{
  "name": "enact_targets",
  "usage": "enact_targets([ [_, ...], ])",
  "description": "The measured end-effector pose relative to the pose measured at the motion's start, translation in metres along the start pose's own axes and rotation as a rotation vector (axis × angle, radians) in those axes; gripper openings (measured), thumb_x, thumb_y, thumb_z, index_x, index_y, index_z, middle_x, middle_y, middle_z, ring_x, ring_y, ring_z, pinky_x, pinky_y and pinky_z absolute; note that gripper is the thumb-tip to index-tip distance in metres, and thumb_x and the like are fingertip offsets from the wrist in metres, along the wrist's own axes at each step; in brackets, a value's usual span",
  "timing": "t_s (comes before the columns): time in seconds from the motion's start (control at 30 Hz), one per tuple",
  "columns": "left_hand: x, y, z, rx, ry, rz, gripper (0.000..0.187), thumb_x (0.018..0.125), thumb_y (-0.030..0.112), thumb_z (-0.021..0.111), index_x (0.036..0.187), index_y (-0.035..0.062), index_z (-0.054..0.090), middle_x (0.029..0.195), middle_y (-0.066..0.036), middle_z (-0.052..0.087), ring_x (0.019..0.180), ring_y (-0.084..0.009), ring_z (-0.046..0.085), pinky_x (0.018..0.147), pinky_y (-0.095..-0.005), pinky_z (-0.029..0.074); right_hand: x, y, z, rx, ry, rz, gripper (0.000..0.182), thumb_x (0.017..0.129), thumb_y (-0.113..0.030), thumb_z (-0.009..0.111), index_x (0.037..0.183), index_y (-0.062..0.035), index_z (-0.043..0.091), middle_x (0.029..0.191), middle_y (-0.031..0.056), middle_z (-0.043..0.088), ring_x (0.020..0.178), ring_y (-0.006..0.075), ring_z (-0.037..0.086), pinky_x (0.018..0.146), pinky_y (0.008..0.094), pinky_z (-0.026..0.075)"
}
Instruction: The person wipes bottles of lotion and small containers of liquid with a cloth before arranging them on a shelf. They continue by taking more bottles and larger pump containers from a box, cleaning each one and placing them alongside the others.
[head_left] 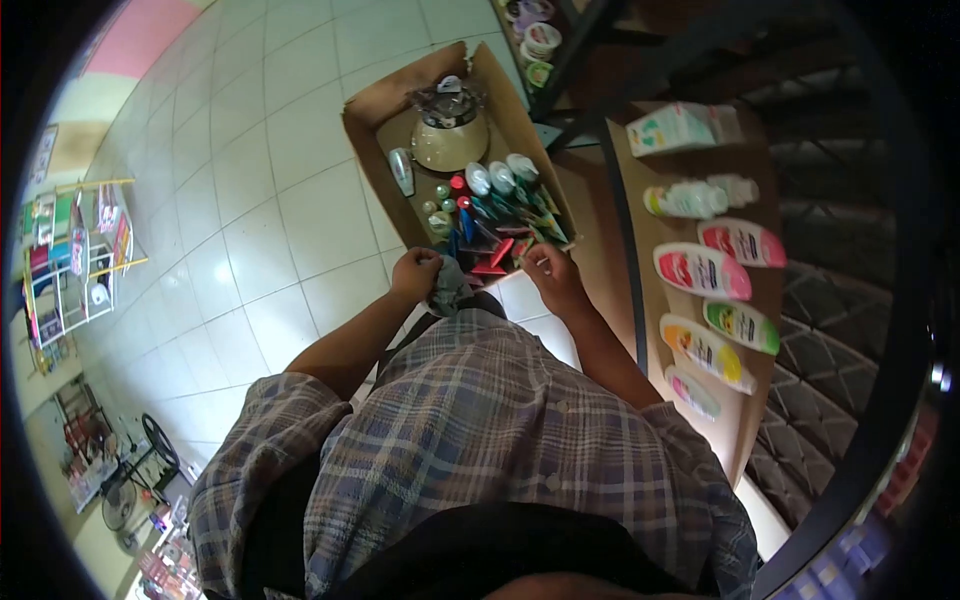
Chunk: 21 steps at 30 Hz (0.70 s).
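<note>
My left hand [415, 273] is closed around a crumpled grey-green cloth [449, 287] at the near left corner of a cardboard box [366, 135]. My right hand [554, 277] is at the box's near right corner, fingers curled together beside the colourful packets [492, 259]. Whatever those fingers pinch, if anything, is too small to make out. Inside the box, several white-capped bottles [501, 178] and small round-topped bottles [440, 218] stand behind the packets. A large cream-coloured jar or tub [450, 145] with dark wrapping on top sits at the far end. A slim silvery tube [401, 171] leans along the left wall.
To my right, a wooden shelf [640, 290] in a dark metal frame holds several lotion-type bottles [702, 271] and a white-green carton [672, 128]. Small tubs [541, 40] stand on another shelf beyond the box. Pale floor tiles [240, 200] stretch left towards a rack [85, 255] and a fan [122, 506].
</note>
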<state>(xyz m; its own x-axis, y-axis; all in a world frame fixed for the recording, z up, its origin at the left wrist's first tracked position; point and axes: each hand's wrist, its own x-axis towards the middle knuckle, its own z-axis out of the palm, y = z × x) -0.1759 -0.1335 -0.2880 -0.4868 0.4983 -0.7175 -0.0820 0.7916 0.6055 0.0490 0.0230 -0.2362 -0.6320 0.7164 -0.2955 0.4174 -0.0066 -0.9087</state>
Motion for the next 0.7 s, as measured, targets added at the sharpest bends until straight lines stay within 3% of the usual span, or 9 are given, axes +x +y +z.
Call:
enact_targets([
  [0.1, 0.029, -0.005, -0.025, -0.064, 0.150, -0.095, 0.025, 0.082, 0.022, 0.069, 0.101, 0.0066, 0.068, 0.091, -0.008, 0.070, 0.081, -0.0185, 0.067, 0.074, -0.0320, 0.053, 0.060, 0.009, 0.034, -0.040, -0.086, -0.024, 0.021, 0.086, -0.021, 0.070, 0.091, -0.0028, 0.062, 0.081, 0.0081, 0.065, 0.077, 0.0181, 0.062, 0.072, 0.0312, 0.050],
  [0.2, 0.057, -0.011, -0.047, 0.020, 0.267, 0.023, 0.029, 0.083, 0.023, 0.067, 0.106, 0.0065, 0.067, 0.097, -0.012, 0.070, 0.087, -0.0236, 0.068, 0.079, -0.0340, 0.053, 0.104, 0.021, 0.066, -0.062, -0.196, 0.014, 0.020, 0.086, -0.021, 0.070, 0.091, -0.0029, 0.062, 0.082, 0.0091, 0.065, 0.078, 0.0194, 0.064, 0.073, 0.0326, 0.051],
  [0.27, 0.069, 0.004, -0.055, 0.059, 0.208, 0.088, 0.033, 0.083, 0.024, 0.066, 0.110, 0.0063, 0.066, 0.100, -0.015, 0.069, 0.093, -0.0281, 0.067, 0.084, -0.0355, 0.052, 0.124, 0.029, 0.086, -0.046, -0.281, 0.045, 0.018, 0.086, -0.017, 0.068, 0.094, -0.0024, 0.062, 0.086, 0.0116, 0.066, 0.083, 0.0245, 0.065, 0.075, 0.0359, 0.052],
  [0.33, 0.097, -0.014, -0.052, 0.212, 0.223, 0.146, 0.035, 0.082, 0.023, 0.066, 0.112, 0.0040, 0.064, 0.106, -0.017, 0.067, 0.096, -0.0326, 0.065, 0.086, -0.0379, 0.051, 0.137, 0.026, 0.101, -0.387, -0.363, -0.080, 0.019, 0.087, -0.012, 0.065, 0.101, -0.0002, 0.059, 0.097, 0.0140, 0.065, 0.088, 0.0282, 0.064, 0.080, 0.0365, 0.051],
  [0.37, 0.107, -0.017, -0.047, 0.346, 0.253, 0.281, 0.036, 0.082, 0.022, 0.066, 0.112, 0.0027, 0.062, 0.107, -0.017, 0.065, 0.098, -0.0342, 0.064, 0.087, -0.0394, 0.051, 0.140, 0.021, 0.106, -0.458, -0.367, -0.171, 0.021, 0.083, -0.007, 0.063, 0.103, 0.0002, 0.058, 0.102, 0.0186, 0.063, 0.096, 0.0353, 0.062, 0.084, 0.0415, 0.050],
  [0.43, 0.130, -0.021, -0.037, 0.552, 0.195, 0.438, 0.035, 0.085, 0.020, 0.062, 0.113, -0.0002, 0.058, 0.109, -0.021, 0.060, 0.104, -0.0396, 0.058, 0.089, -0.0446, 0.049, 0.154, 0.029, 0.121, -0.511, -0.388, -0.244, 0.021, 0.082, -0.006, 0.063, 0.102, 0.0002, 0.059, 0.101, 0.0192, 0.062, 0.098, 0.0359, 0.061, 0.084, 0.0425, 0.050],
  [0.53, 0.148, -0.007, -0.027, 0.550, 0.113, 0.259, 0.037, 0.086, 0.018, 0.061, 0.118, 0.0005, 0.054, 0.111, -0.023, 0.058, 0.107, -0.0412, 0.057, 0.090, -0.0465, 0.048, 0.181, 0.038, 0.141, -0.564, -0.405, -0.338, 0.021, 0.079, -0.006, 0.061, 0.099, 0.0001, 0.061, 0.097, 0.0192, 0.061, 0.097, 0.0375, 0.060, 0.084, 0.0452, 0.049],
  [0.6, 0.157, -0.003, -0.024, 0.608, 0.091, 0.259, 0.044, 0.085, 0.018, 0.060, 0.125, 0.0019, 0.049, 0.119, -0.025, 0.054, 0.105, -0.0428, 0.058, 0.089, -0.0478, 0.049, 0.195, 0.040, 0.151, -0.882, -0.464, -0.413, 0.013, 0.082, -0.012, 0.058, 0.092, -0.0050, 0.064, 0.094, 0.0131, 0.062, 0.098, 0.0324, 0.061, 0.081, 0.0416, 0.050],
  [0.7, 0.175, 0.000, -0.016, 0.577, 0.021, 0.239, 0.048, 0.085, 0.017, 0.060, 0.129, 0.0040, 0.046, 0.124, -0.026, 0.050, 0.104, -0.0424, 0.060, 0.088, -0.0476, 0.050, 0.214, 0.049, 0.170, -0.980, -0.392, -0.511, 0.012, 0.080, -0.016, 0.062, 0.089, -0.0096, 0.066, 0.092, 0.0091, 0.063, 0.097, 0.0285, 0.061, 0.090, 0.0446, 0.044],
])
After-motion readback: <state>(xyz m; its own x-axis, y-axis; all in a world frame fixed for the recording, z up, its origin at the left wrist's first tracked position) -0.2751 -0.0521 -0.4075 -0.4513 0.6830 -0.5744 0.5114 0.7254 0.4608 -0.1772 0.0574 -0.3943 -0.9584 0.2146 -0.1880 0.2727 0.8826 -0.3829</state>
